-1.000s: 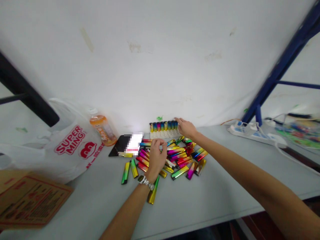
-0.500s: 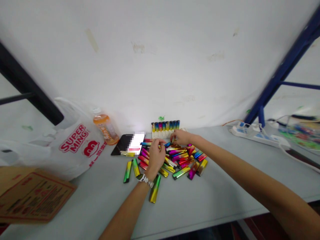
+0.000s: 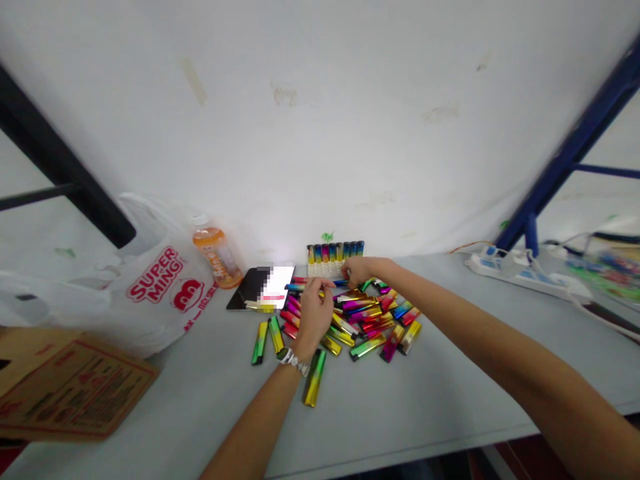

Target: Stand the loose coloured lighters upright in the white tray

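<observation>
A heap of shiny multicoloured lighters (image 3: 365, 320) lies on the grey table (image 3: 400, 407). Behind it a white tray (image 3: 325, 269) holds a row of upright lighters (image 3: 335, 251). My left hand (image 3: 313, 317), a watch on its wrist, rests curled over the left side of the heap and pinches one lighter between its fingertips. My right hand (image 3: 357, 271) reaches across to the same spot just in front of the tray, fingers closed on a lighter there. The two hands' fingertips nearly meet.
A phone (image 3: 263, 287) lies left of the tray, an orange drink bottle (image 3: 216, 250) and a white plastic bag (image 3: 150, 293) further left. A cardboard box (image 3: 65, 387) sits at the near left. A white power strip (image 3: 520, 273) and cables lie at right, by a blue frame post (image 3: 560, 167).
My right hand came back from the tray's right end down to the heap, beside my left hand's fingertips. My left hand stayed on the heap.
</observation>
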### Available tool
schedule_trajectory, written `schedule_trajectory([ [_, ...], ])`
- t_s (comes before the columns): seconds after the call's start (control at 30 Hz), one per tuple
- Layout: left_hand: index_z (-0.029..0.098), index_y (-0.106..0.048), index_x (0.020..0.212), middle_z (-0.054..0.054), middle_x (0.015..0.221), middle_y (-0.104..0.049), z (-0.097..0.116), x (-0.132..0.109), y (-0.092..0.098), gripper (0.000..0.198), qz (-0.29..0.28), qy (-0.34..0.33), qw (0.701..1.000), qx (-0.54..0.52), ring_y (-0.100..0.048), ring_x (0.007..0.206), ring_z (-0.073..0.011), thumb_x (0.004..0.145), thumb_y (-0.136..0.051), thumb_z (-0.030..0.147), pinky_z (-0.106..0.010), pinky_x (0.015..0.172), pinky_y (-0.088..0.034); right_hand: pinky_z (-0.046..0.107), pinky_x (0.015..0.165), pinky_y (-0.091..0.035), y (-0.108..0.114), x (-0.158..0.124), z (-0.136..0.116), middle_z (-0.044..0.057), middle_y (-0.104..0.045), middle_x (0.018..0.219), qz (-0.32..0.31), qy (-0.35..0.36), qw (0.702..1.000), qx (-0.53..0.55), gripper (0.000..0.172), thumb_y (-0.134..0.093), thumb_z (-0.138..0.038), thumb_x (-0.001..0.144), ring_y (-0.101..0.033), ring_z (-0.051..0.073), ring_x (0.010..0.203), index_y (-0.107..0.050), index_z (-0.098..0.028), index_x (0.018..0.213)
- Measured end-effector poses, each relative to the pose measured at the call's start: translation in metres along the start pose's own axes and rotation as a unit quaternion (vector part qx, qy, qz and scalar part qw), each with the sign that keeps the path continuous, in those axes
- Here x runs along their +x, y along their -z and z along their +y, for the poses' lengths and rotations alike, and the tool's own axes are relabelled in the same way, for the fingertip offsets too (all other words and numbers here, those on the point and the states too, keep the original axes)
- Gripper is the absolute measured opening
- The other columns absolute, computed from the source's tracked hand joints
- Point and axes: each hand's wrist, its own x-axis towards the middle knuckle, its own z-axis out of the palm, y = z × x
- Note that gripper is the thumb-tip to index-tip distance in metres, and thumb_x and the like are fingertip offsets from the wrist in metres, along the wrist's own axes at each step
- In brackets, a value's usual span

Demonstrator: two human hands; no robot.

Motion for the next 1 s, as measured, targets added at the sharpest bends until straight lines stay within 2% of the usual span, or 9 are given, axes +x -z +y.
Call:
schedule_trajectory([
  [0.1, 0.019, -0.06, 0.088, -0.006, 0.093, -0.063, 0.0, 0.0, 0.0, 0.014, 0.025, -0.002, 1.0, 0.004, -0.06, 0.091, -0.019, 0.085, -0.048, 0.012, -0.032, 0.08, -0.047, 0.023, 0.056, -0.035, 0.0, -0.014, 0.002, 0.003, -0.068, 0.077, 0.061, 0.039, 0.996, 0.052, 0.025, -0.073, -0.019, 0.063, -0.055, 0.015, 0.066, -0.071, -0.015, 0.088],
  [0.17, 0.019, -0.058, 0.096, -0.006, 0.098, -0.062, 0.002, -0.001, 0.0, 0.011, 0.053, 0.001, 0.999, 0.001, -0.059, 0.093, -0.0191, 0.089, -0.05, 0.019, -0.033, 0.083, -0.047, 0.023, 0.054, -0.033, -0.004, -0.026, 0.001, 0.0, -0.063, 0.067, 0.108, 0.07, 0.983, 0.134, 0.018, -0.071, -0.021, 0.067, -0.051, 0.012, 0.06, -0.067, -0.015, 0.083],
  [0.3, 0.019, -0.056, 0.11, -0.008, 0.109, -0.062, 0.007, -0.004, -0.003, 0.025, 0.068, 0.012, 0.997, -0.037, -0.06, 0.097, -0.0183, 0.092, -0.052, 0.036, -0.033, 0.085, -0.048, 0.021, 0.051, -0.032, -0.028, -0.049, -0.011, -0.005, -0.053, 0.058, 0.182, 0.131, 0.91, 0.348, 0.02, -0.069, -0.032, 0.072, -0.045, 0.01, 0.053, -0.057, -0.016, 0.077],
  [0.43, 0.019, -0.062, 0.102, -0.006, 0.104, -0.064, 0.01, -0.006, -0.008, 0.025, 0.01, -0.007, 0.999, -0.05, -0.06, 0.099, -0.0183, 0.092, -0.053, 0.04, -0.031, 0.088, -0.047, 0.022, 0.053, -0.036, -0.06, -0.06, -0.026, -0.006, -0.051, 0.06, 0.202, 0.162, 0.846, 0.466, 0.022, -0.068, -0.034, 0.074, -0.044, 0.009, 0.054, -0.055, -0.016, 0.077],
  [0.57, 0.018, -0.063, 0.093, -0.005, 0.095, -0.064, 0.013, -0.007, -0.009, 0.025, -0.025, -0.015, 0.998, -0.06, -0.06, 0.093, -0.0175, 0.093, -0.051, 0.04, -0.029, 0.085, -0.046, 0.022, 0.053, -0.036, -0.077, -0.066, -0.034, -0.004, -0.053, 0.063, 0.235, 0.154, 0.825, 0.491, 0.023, -0.065, -0.037, 0.079, -0.044, 0.009, 0.055, -0.06, -0.016, 0.083],
  [0.67, 0.019, -0.061, 0.095, -0.005, 0.093, -0.065, 0.016, -0.009, -0.006, 0.025, -0.019, 0.011, 0.996, -0.085, -0.061, 0.088, -0.0165, 0.094, -0.049, 0.041, -0.027, 0.079, -0.047, 0.022, 0.048, -0.031, -0.078, -0.073, -0.035, -0.005, -0.049, 0.057, 0.278, 0.13, 0.811, 0.498, 0.03, -0.063, -0.044, 0.083, -0.04, 0.009, 0.049, -0.063, -0.016, 0.093],
  [0.77, 0.019, -0.057, 0.091, -0.001, 0.079, -0.064, 0.019, -0.011, -0.006, 0.028, -0.033, 0.042, 0.988, -0.143, -0.061, 0.073, -0.0136, 0.094, -0.047, 0.044, -0.024, 0.07, -0.046, 0.022, 0.048, -0.031, -0.077, -0.079, -0.034, -0.005, -0.047, 0.055, 0.344, 0.106, 0.78, 0.512, 0.031, -0.061, -0.047, 0.084, -0.039, 0.009, 0.048, -0.062, -0.016, 0.088],
  [0.87, 0.02, -0.054, 0.093, 0.005, 0.065, -0.055, 0.02, -0.012, -0.01, 0.03, -0.059, 0.09, 0.967, -0.23, -0.048, 0.05, -0.0083, 0.092, -0.048, 0.049, -0.02, 0.051, -0.038, 0.023, 0.049, -0.033, -0.078, -0.08, -0.034, -0.004, -0.047, 0.057, 0.383, 0.102, 0.769, 0.501, 0.03, -0.06, -0.046, 0.085, -0.041, 0.01, 0.05, -0.06, -0.016, 0.08],
  [1.0, 0.019, -0.057, 0.096, 0.008, 0.056, -0.04, 0.018, -0.013, -0.013, 0.037, -0.089, 0.135, 0.935, -0.315, -0.032, 0.043, -0.0055, 0.086, -0.055, 0.054, -0.018, 0.042, -0.024, 0.023, 0.048, -0.03, -0.082, -0.078, -0.037, -0.006, -0.043, 0.054, 0.421, 0.097, 0.771, 0.468, 0.025, -0.056, -0.04, 0.088, -0.039, 0.01, 0.049, -0.062, -0.016, 0.091],
])
